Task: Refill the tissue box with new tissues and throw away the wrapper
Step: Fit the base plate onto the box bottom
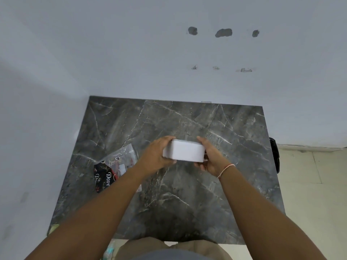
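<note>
A white block of stacked tissues (185, 152) is held above the middle of the dark marble table (234, 128). My left hand (157, 154) grips its left end and my right hand (210, 156) grips its right end, fingers wrapped over the top and bottom. To the left on the table lies the crumpled plastic wrapper (114, 167), part clear, part black and red with white lettering. No tissue box can be made out; a small grey edge (187, 137) behind the tissues is too hidden to identify.
The table stands in a corner, with white walls (169, 62) behind and to the left. A black object (274, 154) hangs by the table's right edge. Pale floor tiles (309, 184) lie to the right. My lap shows at the bottom.
</note>
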